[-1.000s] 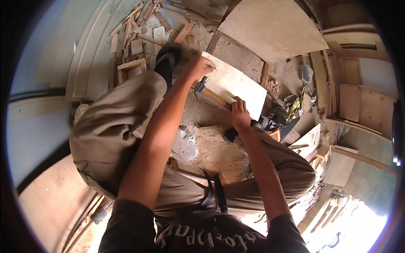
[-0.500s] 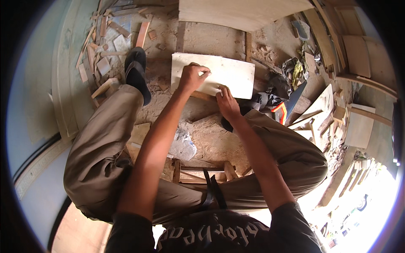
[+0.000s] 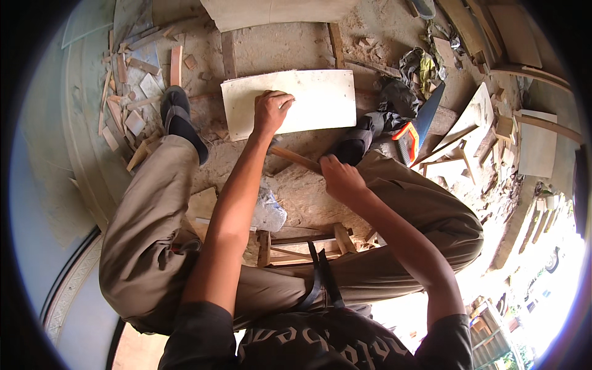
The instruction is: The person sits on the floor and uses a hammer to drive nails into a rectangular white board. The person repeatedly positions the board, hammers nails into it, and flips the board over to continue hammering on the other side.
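A pale rectangular wooden board (image 3: 324,102) lies in front of me between my feet, with small dark marks near its right edge. My left hand (image 3: 271,112) rests on the board's left half, thumb and fingertips pinched together; whatever is between them is too small to make out. Just nearer than the board, my right hand (image 3: 342,177) grips the end of a hammer's wooden handle (image 3: 296,158). The hammer's dark head lies partly hidden behind my left forearm.
Wood offcuts (image 3: 132,117) are strewn at the left. A handsaw with an orange and black handle (image 3: 405,140) stands by my right foot, near crumpled dark plastic (image 3: 399,95). A larger panel (image 3: 277,12) is at the far side. A clear plastic bag (image 3: 269,209) lies between my legs.
My right hand has come off the board's near edge toward me and now holds the hammer out in view. My left hand stays pinched on the board. The view has shifted.
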The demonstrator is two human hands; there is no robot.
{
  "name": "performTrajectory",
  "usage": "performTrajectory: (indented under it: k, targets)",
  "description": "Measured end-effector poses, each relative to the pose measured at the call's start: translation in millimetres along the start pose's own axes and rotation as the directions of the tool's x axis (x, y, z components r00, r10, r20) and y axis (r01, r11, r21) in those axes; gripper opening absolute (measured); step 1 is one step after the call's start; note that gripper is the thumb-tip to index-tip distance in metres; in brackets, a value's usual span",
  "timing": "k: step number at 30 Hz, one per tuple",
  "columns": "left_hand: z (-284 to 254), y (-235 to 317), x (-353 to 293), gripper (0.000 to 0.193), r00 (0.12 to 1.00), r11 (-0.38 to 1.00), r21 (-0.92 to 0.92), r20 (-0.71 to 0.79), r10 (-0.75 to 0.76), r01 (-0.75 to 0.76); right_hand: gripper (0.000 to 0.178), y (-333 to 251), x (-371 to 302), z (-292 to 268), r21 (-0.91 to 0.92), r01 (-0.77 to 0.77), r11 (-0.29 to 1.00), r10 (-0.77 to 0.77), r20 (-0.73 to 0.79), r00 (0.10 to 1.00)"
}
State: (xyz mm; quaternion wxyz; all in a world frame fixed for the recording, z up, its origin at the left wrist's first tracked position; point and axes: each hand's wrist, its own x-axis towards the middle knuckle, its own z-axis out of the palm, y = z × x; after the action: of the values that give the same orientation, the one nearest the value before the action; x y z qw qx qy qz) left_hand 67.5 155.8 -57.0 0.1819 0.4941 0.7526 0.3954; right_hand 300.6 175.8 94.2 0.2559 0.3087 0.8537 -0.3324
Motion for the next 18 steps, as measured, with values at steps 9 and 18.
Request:
performTrajectory:
  k: [9, 18]
  targets:
    - [4, -10, -11, 0.013, 0.998, 0.999, 0.023, -0.055, 0.040, -0.039, 0.020, -8, -118, -53, 0.586, -0.356, 0.728, 0.347, 0.132, 0.928]
    - [10, -15, -6, 0.013, 0.987, 0.984, 0.124, -0.078, 0.139, -0.129, 0.045, -47, -37, 13, 0.766, -0.176, 0.618, 0.516, -0.227, 0.826]
